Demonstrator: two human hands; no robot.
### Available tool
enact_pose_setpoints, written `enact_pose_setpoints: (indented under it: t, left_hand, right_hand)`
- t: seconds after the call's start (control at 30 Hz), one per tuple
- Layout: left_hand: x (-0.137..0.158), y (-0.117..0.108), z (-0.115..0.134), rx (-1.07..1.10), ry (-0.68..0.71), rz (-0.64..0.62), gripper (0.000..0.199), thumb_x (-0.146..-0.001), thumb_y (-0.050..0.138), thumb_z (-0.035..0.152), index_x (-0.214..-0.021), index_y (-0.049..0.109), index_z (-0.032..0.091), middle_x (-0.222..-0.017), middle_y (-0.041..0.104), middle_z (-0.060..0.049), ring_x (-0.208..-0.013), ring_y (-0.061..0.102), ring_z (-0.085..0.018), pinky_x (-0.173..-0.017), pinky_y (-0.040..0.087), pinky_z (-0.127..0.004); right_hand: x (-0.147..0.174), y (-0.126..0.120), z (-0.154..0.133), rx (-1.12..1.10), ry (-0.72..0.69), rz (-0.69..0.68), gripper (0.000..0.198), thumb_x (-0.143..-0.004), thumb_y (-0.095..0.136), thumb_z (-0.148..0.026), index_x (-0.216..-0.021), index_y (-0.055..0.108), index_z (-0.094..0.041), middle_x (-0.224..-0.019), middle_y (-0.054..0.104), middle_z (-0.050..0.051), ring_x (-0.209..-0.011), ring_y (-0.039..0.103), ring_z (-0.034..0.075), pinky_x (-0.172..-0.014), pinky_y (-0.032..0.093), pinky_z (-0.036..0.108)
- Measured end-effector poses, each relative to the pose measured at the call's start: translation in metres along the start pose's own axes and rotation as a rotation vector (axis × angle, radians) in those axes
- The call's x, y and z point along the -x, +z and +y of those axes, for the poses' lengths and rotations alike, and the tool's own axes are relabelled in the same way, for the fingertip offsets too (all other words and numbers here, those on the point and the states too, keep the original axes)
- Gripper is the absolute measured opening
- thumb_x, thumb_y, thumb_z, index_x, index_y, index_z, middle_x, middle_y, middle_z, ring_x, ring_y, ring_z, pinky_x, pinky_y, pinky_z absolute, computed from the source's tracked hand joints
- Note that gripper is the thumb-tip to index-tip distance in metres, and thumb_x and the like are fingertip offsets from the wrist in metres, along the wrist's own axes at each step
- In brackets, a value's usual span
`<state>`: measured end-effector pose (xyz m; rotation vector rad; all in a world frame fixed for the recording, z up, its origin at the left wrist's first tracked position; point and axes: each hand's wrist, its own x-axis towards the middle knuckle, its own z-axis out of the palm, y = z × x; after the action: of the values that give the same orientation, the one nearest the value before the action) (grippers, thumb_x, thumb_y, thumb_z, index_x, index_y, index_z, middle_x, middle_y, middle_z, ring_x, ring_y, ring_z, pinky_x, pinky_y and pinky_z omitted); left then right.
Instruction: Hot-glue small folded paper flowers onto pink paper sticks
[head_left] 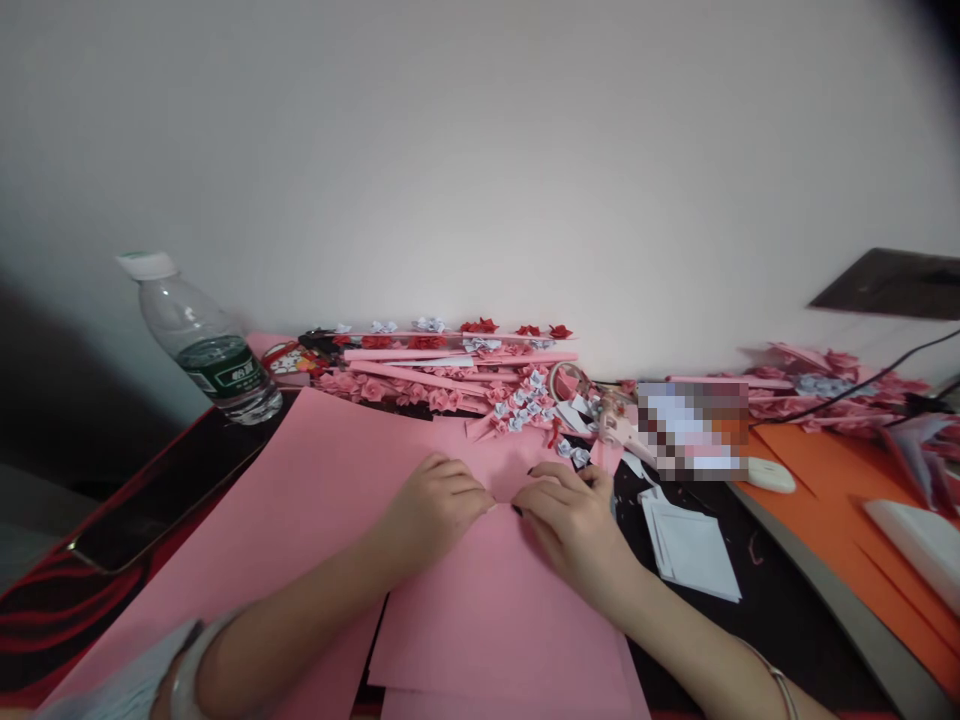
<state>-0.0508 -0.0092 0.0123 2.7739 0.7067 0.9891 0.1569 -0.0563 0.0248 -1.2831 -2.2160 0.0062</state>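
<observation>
A large pink paper sheet (499,620) lies in front of me on top of other pink sheets. At its far edge my left hand (446,500) is closed, the thumb and fingers pinching the paper. Close to its right, my right hand (574,520) is curled in the same way on that edge, with a small gap between the two hands. The edge looks turned up a little there; the exact fold is hidden by the fingers. Another pink sheet (285,520) spreads out under my left forearm.
Paper flowers and rolled pink sticks (427,370) are heaped along the wall. A water bottle (217,350) and a phone (157,500) are at left. To the right lie white paper squares (690,545), a tape roll (566,382), orange sheets (832,480) and a cable (877,372).
</observation>
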Motion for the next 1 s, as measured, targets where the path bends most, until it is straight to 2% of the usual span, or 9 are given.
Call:
enact_pose_setpoints:
  t: [0.13,0.3,0.43,0.5,0.6,0.7,0.9,1.0]
  left_hand:
    - [0.0,0.0,-0.006,0.018,-0.072,-0.012,0.025,-0.092,0.048,0.017,-0.078,0.068,0.018,-0.074,0.073,-0.001,-0.071,0.059,-0.016,-0.071,0.038,-0.031]
    - [0.002,0.004,-0.012,0.072,-0.129,-0.011,0.023,-0.091,0.05,0.018,-0.077,0.068,0.017,-0.075,0.073,-0.002,-0.071,0.061,-0.017,-0.071,0.041,-0.032]
    - [0.003,0.007,-0.014,0.101,-0.155,0.015,0.021,-0.091,0.05,0.019,-0.08,0.069,0.017,-0.078,0.074,-0.003,-0.073,0.064,-0.017,-0.074,0.043,-0.033]
    - [0.003,0.007,-0.014,0.114,-0.157,0.035,0.021,-0.091,0.051,0.019,-0.081,0.069,0.017,-0.078,0.074,-0.004,-0.073,0.064,-0.017,-0.074,0.044,-0.033]
    - [0.002,0.007,-0.013,0.132,-0.152,0.044,0.02,-0.09,0.051,0.017,-0.081,0.069,0.017,-0.078,0.074,-0.004,-0.072,0.064,-0.017,-0.074,0.044,-0.032]
    - [0.001,0.005,-0.01,0.151,-0.117,0.04,0.019,-0.091,0.051,0.018,-0.084,0.069,0.018,-0.08,0.074,-0.003,-0.073,0.064,-0.017,-0.073,0.043,-0.032]
    - [-0.001,0.003,-0.002,0.238,-0.023,0.027,0.014,-0.09,0.052,0.016,-0.09,0.066,0.019,-0.087,0.074,-0.001,-0.076,0.063,-0.015,-0.075,0.042,-0.031]
    - [-0.002,0.001,0.001,0.252,-0.05,0.053,0.017,-0.09,0.05,0.014,-0.085,0.066,0.019,-0.082,0.073,-0.002,-0.074,0.063,-0.015,-0.073,0.042,-0.031]
  right_hand:
    - [0.001,-0.021,0.021,-0.004,0.125,-0.075,0.022,-0.083,0.05,-0.01,-0.079,0.067,-0.024,-0.081,0.073,0.0,-0.101,0.061,0.023,-0.077,0.023,0.037]
    - [0.001,-0.048,0.055,0.13,0.217,-0.146,0.02,-0.08,0.052,-0.017,-0.08,0.071,-0.025,-0.097,0.072,0.005,-0.094,0.064,0.024,-0.078,0.036,0.037]
    - [-0.001,-0.063,0.068,0.178,0.333,-0.095,0.02,-0.08,0.05,-0.021,-0.08,0.07,-0.024,-0.088,0.074,0.006,-0.087,0.068,0.027,-0.074,0.045,0.038]
    - [-0.003,-0.067,0.065,0.068,0.373,-0.088,0.021,-0.082,0.049,-0.025,-0.088,0.069,-0.023,-0.091,0.074,0.006,-0.087,0.068,0.026,-0.073,0.049,0.036]
    - [-0.006,-0.066,0.05,-0.182,0.342,-0.193,0.023,-0.083,0.055,-0.03,-0.1,0.068,-0.023,-0.101,0.073,0.005,-0.092,0.067,0.023,-0.074,0.053,0.031]
    - [-0.005,-0.06,0.032,-0.29,0.279,-0.339,0.021,-0.088,0.049,-0.024,-0.09,0.07,-0.022,-0.087,0.074,0.003,-0.077,0.069,0.018,-0.065,0.053,0.025]
    - [0.002,-0.056,0.018,-0.209,-0.015,-0.187,0.023,-0.091,0.045,-0.016,-0.094,0.067,-0.019,-0.08,0.073,0.004,-0.07,0.067,0.014,-0.063,0.05,0.022]
    - [0.002,-0.06,0.023,-0.196,-0.032,-0.167,0.024,-0.092,0.043,-0.017,-0.092,0.067,-0.02,-0.081,0.073,0.005,-0.071,0.068,0.014,-0.063,0.051,0.022]
